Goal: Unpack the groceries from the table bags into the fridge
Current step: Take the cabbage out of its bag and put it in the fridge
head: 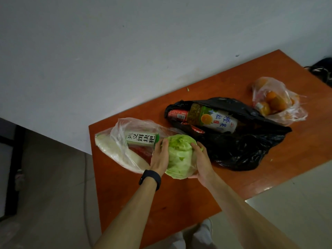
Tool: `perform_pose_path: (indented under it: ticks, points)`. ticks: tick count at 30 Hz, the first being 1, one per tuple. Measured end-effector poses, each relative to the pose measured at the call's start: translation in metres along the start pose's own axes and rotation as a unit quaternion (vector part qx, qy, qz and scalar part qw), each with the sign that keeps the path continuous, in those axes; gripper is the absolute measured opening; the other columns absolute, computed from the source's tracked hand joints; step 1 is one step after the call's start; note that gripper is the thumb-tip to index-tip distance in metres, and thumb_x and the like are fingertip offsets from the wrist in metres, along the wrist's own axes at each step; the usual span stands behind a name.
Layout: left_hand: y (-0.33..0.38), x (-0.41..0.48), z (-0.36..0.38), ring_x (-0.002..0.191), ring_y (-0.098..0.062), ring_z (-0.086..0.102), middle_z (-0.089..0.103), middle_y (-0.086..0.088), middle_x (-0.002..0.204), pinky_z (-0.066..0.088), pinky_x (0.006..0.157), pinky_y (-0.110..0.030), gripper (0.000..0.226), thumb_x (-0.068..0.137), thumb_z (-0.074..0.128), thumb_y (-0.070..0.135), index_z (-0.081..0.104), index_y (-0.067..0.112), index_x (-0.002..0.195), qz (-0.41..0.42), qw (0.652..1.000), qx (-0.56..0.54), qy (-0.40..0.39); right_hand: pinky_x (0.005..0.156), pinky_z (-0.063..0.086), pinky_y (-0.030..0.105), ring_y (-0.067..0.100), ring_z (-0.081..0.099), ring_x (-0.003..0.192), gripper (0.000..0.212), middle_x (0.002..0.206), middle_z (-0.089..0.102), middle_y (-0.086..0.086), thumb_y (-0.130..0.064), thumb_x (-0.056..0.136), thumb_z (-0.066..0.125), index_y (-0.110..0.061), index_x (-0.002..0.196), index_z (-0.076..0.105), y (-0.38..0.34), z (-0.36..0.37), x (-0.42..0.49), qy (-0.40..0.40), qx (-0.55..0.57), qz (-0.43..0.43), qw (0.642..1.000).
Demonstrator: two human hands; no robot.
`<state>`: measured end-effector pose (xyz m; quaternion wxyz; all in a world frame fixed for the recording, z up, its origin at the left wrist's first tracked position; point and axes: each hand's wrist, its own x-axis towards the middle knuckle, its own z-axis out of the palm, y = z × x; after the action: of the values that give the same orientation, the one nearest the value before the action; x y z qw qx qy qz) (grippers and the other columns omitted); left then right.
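Fingers (164,143) of both hands curl round the lettuce (180,155): the right hand (201,160) grips the side next to the black bag (242,150), the left hand (160,155) the side away from it. I place the lettuce just beside that bag (lifted off the table (179,203) or not, I cannot tell). I judge we are early: a bottle (213,119) lies in the black bag, oranges (276,101) sit bagged beyond it, a carton (142,138) waits past the lettuce, and no fridge shows
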<state>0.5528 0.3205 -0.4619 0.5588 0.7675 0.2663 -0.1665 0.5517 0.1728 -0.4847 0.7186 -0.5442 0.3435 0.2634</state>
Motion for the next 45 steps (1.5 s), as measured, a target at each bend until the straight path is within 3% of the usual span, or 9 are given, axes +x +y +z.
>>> perform_pose_path:
  ticks: [7,11,21,25,29,34,37,41,45]
  points:
    - [0.006,-0.020,-0.034,0.125,-0.022,0.054,0.055,0.006,0.139,0.045,0.105,-0.052,0.081,0.067,0.053,0.091,0.051,0.046,0.134,0.027,0.998,-0.049,-0.037,0.084,0.053,0.067,0.035,0.051,0.124,0.066,0.147,0.042,-0.003,-0.065,0.074,0.071,-0.065,0.133,0.040,0.003,0.011,-0.042,0.028,0.018,-0.056,0.998]
    - [0.051,-0.049,-0.053,0.109,-0.017,0.063,0.062,0.002,0.126,0.054,0.086,-0.035,0.049,0.085,0.066,0.060,0.058,0.034,0.125,0.086,0.990,-0.096,-0.052,0.087,0.052,0.067,0.033,0.052,0.120,0.061,0.141,0.047,-0.004,-0.066,0.070,0.074,-0.062,0.126,0.050,-0.022,0.017,-0.086,0.035,0.034,-0.108,0.993]
    - [0.222,-0.153,-0.025,0.110,-0.018,0.061,0.062,0.002,0.121,0.052,0.096,-0.044,0.049,0.072,0.062,0.076,0.068,0.038,0.103,0.330,0.930,-0.037,-0.155,0.080,0.055,0.067,0.033,0.066,0.112,0.056,0.125,0.069,0.000,-0.076,0.078,0.058,-0.040,0.119,0.069,-0.126,-0.046,-0.242,0.034,0.147,-0.299,0.942]
    - [0.272,-0.214,0.022,0.115,-0.009,0.050,0.043,0.005,0.125,0.048,0.091,-0.026,0.040,0.078,0.069,0.063,0.067,0.041,0.112,0.445,0.863,-0.023,-0.237,0.084,0.051,0.070,0.039,0.068,0.109,0.060,0.120,0.073,0.007,-0.066,0.074,0.059,-0.029,0.119,0.073,-0.143,-0.111,-0.314,0.017,0.241,-0.350,0.905]
    - [0.289,-0.284,0.099,0.125,-0.017,0.030,0.024,0.010,0.129,0.031,0.108,-0.039,0.050,0.066,0.052,0.085,0.061,0.052,0.102,0.519,0.835,0.011,-0.183,0.085,0.047,0.074,0.043,0.065,0.114,0.058,0.127,0.069,0.009,-0.060,0.081,0.053,-0.026,0.124,0.070,-0.133,-0.182,-0.375,0.066,0.277,-0.396,0.873]
    - [0.281,-0.373,0.206,0.146,-0.026,0.010,0.005,0.018,0.155,0.015,0.115,-0.062,0.024,0.078,0.043,0.084,0.049,0.064,0.089,0.497,0.818,-0.039,-0.286,0.083,0.046,0.076,0.045,0.054,0.124,0.072,0.141,0.056,0.010,-0.059,0.062,0.065,-0.026,0.125,0.069,-0.097,-0.274,-0.432,0.174,0.339,-0.421,0.823]
    - [0.274,-0.422,0.269,0.130,-0.024,0.040,0.034,-0.010,0.145,0.038,0.106,-0.042,0.035,0.082,0.045,0.080,0.053,0.053,0.103,0.477,0.778,-0.063,-0.404,0.085,0.043,0.079,0.046,0.055,0.124,0.077,0.140,0.058,0.011,-0.061,0.055,0.074,-0.026,0.124,0.070,-0.070,-0.334,-0.470,0.224,0.365,-0.441,0.789]
    - [0.270,-0.494,0.346,0.111,-0.025,0.060,0.058,-0.004,0.122,0.052,0.095,-0.052,0.055,0.069,0.044,0.090,0.052,0.052,0.106,0.456,0.721,-0.051,-0.519,0.088,0.046,0.075,0.041,0.067,0.111,0.051,0.124,0.070,0.011,-0.063,0.082,0.060,-0.026,0.114,0.076,-0.039,-0.402,-0.528,0.274,0.353,-0.476,0.758]
    - [0.266,-0.575,0.424,0.109,-0.023,0.061,0.058,0.003,0.123,0.054,0.093,-0.052,0.046,0.077,0.046,0.080,0.049,0.056,0.116,0.451,0.675,-0.048,-0.583,0.080,0.050,0.075,0.040,0.064,0.115,0.051,0.131,0.064,0.008,-0.049,0.081,0.063,-0.034,0.130,0.063,-0.007,-0.468,-0.590,0.334,0.310,-0.519,0.723]
